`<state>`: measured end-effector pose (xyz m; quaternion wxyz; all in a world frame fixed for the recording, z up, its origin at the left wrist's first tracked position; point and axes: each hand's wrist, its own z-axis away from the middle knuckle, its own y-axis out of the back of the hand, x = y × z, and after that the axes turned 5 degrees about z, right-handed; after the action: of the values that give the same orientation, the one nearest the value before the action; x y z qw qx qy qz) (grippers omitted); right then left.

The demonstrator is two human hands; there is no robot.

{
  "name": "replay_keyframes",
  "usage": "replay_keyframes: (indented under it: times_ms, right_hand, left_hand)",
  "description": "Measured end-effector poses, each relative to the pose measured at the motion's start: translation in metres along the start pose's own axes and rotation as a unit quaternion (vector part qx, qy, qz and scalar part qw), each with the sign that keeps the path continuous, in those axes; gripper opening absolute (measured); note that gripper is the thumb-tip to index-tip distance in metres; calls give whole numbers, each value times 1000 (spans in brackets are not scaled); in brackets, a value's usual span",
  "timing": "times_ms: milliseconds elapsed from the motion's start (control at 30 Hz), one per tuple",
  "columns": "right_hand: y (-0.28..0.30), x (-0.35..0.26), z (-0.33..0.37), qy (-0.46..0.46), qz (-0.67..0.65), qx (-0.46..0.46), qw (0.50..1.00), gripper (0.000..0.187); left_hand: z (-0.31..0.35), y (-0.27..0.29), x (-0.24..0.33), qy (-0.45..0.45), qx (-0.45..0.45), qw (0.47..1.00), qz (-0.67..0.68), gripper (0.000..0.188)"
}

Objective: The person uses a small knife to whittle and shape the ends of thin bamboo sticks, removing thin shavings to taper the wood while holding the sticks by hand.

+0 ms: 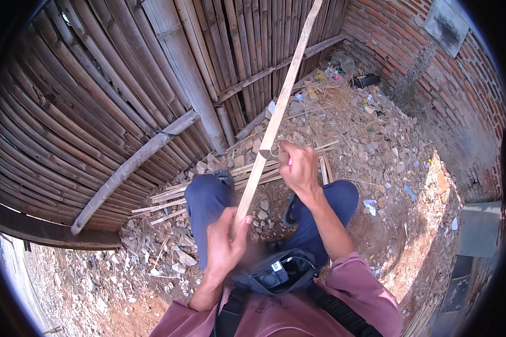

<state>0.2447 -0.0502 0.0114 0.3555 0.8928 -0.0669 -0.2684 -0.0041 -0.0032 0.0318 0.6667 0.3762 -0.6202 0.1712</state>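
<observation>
While left hand point(224, 247) clasps flat woody strip point(276, 115), jagged rubble point(371, 132)

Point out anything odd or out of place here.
A pale scrap and a blue piece lie on the rubble right of the right knee, and a black object lies near the brick wall. Their colours stand out from the dusty rubble, like litter. The strip in the left hand shows no visible break.

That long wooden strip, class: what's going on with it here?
A person's left fingers grip the near end of the long wooden strip, which slants up and away. The right fingers are beside its middle, by a small dark thing that may be a blade, too small to tell. More strips lie on the rubble.
</observation>
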Motion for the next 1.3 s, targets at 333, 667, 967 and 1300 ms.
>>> replay_keyframes:
  times_ms: [333,667,967,1300]
  right_hand:
    - [-3,-1,-9,69,-33,-7,997,7]
    - [-3,85,-46,-142,22,113,983,16]
    - [6,93,-18,-173,-289,-12,942,20]
    - [0,-15,29,25,-71,-88,993,5]
  left_hand:
    - [-6,2,3,-23,-4,1000,-12,13]
    - [23,6,-13,62,-75,995,-27,18]
    - [18,24,-49,215,-152,927,266,25]
    - [4,4,-25,16,-89,995,45,45]
